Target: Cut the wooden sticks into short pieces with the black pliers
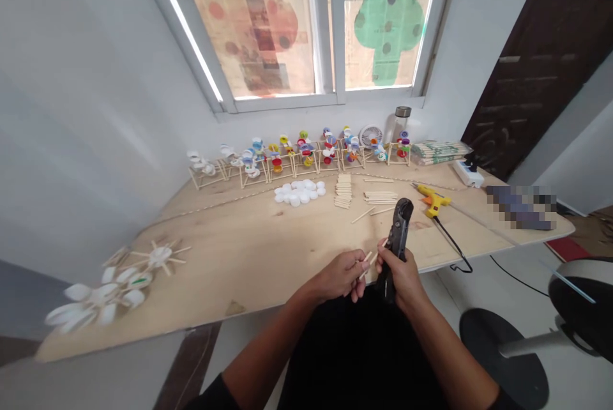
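Head view: my left grip (341, 276) pinches a wooden stick (368, 259) above the tabletop (239, 257) edge, my right grip (405, 276) clamped round the black cutter (400, 225); pinched loosely, the stick could slip or splinter

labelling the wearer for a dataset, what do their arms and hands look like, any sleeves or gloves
The left hand and right hand are bare: no gloves, rings or watch show. The forearms are bare too. Short black sleeves start near the elbows at the bottom edge.
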